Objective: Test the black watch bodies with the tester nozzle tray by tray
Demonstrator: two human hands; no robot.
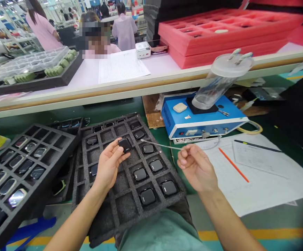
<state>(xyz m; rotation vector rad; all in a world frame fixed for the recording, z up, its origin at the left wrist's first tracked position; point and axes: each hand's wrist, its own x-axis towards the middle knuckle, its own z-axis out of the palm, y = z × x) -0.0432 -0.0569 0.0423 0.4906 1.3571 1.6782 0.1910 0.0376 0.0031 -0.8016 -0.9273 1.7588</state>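
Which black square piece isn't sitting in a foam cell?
The black square piece held in the left hand, above the foam tray; the others in that tray sit down in its cells.

Two hands (109, 165) (197, 168) (both bare), one orange pencil (233, 165), one clear canister (214, 87).

"What is the worker wearing?"

"A pale green top (158, 234), shown below the fingers of the left hand (109, 166) and the right hand (197, 168)."

"Anything else on the body?"

"Dark cloth (184, 213), possibly trousers, just above the top and nearer the fingers of the right hand."

"And the arms?"

"Two bare forearms (75, 223) extend behind the fingers, with no cuffs or markings visible on either one."
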